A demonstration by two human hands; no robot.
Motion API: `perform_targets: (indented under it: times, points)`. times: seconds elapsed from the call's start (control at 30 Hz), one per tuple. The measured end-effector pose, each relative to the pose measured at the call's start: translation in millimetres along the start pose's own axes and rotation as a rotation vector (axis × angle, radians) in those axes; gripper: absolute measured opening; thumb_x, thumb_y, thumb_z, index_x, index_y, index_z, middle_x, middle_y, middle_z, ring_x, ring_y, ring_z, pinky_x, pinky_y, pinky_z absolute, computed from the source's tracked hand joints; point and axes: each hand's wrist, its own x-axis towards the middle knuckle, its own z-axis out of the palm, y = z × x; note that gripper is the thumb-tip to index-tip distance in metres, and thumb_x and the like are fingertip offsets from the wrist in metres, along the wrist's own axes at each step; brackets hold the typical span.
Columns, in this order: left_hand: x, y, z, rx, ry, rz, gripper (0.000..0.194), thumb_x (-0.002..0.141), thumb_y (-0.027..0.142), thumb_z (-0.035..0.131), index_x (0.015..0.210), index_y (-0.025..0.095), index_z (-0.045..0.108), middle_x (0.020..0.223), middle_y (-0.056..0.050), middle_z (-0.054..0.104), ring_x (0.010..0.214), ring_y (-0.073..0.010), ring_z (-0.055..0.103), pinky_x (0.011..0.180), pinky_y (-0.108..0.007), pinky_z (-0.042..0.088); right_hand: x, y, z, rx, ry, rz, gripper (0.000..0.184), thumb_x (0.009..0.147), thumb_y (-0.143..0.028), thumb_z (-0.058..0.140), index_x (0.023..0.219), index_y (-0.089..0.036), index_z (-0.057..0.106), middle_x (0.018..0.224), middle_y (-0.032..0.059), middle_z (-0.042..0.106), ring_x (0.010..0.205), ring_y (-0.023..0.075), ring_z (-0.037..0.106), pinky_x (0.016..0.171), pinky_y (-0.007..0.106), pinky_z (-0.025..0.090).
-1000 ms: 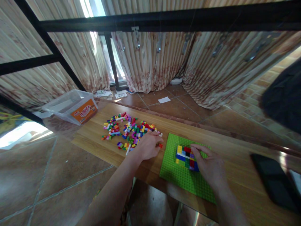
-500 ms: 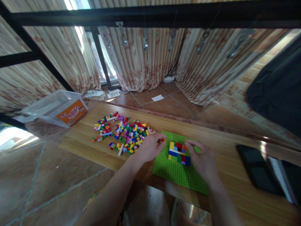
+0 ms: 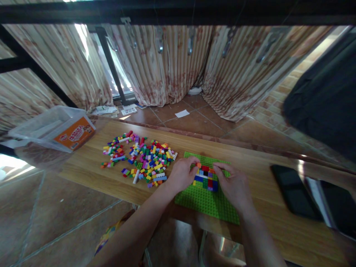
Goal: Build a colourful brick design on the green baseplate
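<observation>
My left hand [image 3: 184,172] pinches a small orange toy brick [image 3: 198,165] at the upper left corner of a patch of bricks. That patch [image 3: 205,178] is made of blue, white, red, yellow, green and black bricks, built on a green studded baseplate [image 3: 205,204]. At the patch's upper right edge, my right hand [image 3: 232,182] has thumb and forefinger closed together, close to the bricks there. Whatever lies between those fingertips is too small to make out. The left fingers hide part of the patch's left side.
Left of the baseplate, loose colourful bricks [image 3: 155,159] lie spread over the wooden table [image 3: 91,167]. A clear plastic tub [image 3: 52,128] with an orange label stands at the far left. To the right lie a black phone-like device [image 3: 294,191] and another dark flat object [image 3: 340,207].
My left hand has moved right with the orange brick, from the baseplate's left edge to the patch's upper left corner. My right hand stays by the patch. The camera view has shifted slightly.
</observation>
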Motion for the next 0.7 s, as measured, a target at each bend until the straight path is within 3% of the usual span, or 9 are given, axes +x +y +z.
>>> perform_targets:
  times: [0.37, 0.7]
  points:
    - [2.2, 2.4, 0.4, 0.056, -0.031, 0.012, 0.018, 0.086, 0.018, 0.055, 0.099, 0.021, 0.067, 0.100, -0.002, 0.073, 0.096, -0.0183, 0.066, 0.090, -0.030, 0.050, -2.9, 1.0, 2.4, -0.006, -0.051, -0.031, 0.031, 0.087, -0.040, 0.051, 0.093, -0.021, 0.075, 0.098, 0.0077, 0.076, 0.092, 0.0242, 0.069, 0.086, 0.039, 0.051]
    - [4.7, 2.2, 2.7, -0.010, -0.001, -0.034, 0.021, 0.083, 0.015, 0.055, 0.098, 0.021, 0.070, 0.098, -0.002, 0.075, 0.095, -0.0185, 0.067, 0.091, -0.031, 0.051, 1.9, -6.9, 27.1, 0.070, -0.097, -0.129, 0.031, 0.089, -0.041, 0.050, 0.095, -0.025, 0.075, 0.098, 0.0071, 0.074, 0.092, 0.0237, 0.065, 0.087, 0.040, 0.049]
